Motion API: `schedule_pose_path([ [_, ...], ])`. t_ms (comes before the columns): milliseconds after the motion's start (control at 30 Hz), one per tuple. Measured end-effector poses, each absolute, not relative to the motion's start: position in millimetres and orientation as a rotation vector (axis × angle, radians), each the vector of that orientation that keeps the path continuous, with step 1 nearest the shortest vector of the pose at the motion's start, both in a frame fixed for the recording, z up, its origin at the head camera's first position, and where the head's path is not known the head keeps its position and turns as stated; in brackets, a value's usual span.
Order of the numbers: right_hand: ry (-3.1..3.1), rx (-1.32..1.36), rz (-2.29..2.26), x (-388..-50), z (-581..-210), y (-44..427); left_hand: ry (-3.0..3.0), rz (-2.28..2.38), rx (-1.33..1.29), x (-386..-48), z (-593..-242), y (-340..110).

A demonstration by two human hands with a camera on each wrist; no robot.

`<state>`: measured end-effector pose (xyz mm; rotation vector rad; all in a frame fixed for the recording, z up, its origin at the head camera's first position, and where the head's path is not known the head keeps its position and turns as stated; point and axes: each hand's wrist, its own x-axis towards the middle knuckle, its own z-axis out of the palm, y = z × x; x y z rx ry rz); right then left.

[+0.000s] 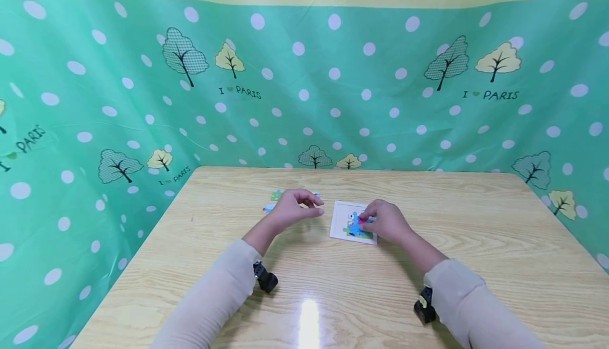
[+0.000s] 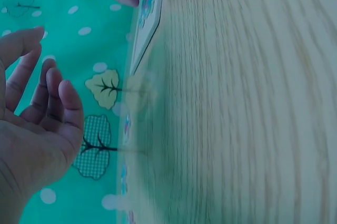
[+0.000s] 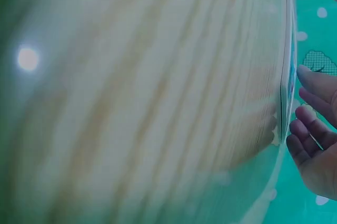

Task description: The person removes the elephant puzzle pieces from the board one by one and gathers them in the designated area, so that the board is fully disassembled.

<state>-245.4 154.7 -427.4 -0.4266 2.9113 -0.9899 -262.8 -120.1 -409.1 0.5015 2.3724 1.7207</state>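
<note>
A white puzzle board (image 1: 338, 228) lies on the table, with blue and green joined pieces in its lower right part. Over that part my right hand (image 1: 387, 223) pinches a pinkish-red puzzle piece (image 1: 362, 221) between thumb and index finger, right at the picture. The fingers partly cover the piece. To the left of the board hovers my left hand (image 1: 294, 210), holding nothing, its thumb and index finger apart. In the left wrist view the left hand's fingers (image 2: 66, 98) are loosely bent above the table.
Behind the left hand lie loose puzzle pieces, a green one (image 1: 275, 195) and a blue one (image 1: 268, 208), partly hidden by it. The wooden table (image 1: 304, 275) ends at a green dotted curtain (image 1: 333, 100) at the back.
</note>
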Motion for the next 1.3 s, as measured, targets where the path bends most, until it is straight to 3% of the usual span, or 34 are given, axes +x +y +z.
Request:
schedule_pose_path([
  [667, 2.888, -0.509, -0.942, -242, -431, 157, 2.369, 1.614, 0.544, -265, -412, -88],
  [1300, 2.873, -0.502, -0.944, -244, -431, 155, 2.428, 1.209, 0.623, -278, -411, -60],
])
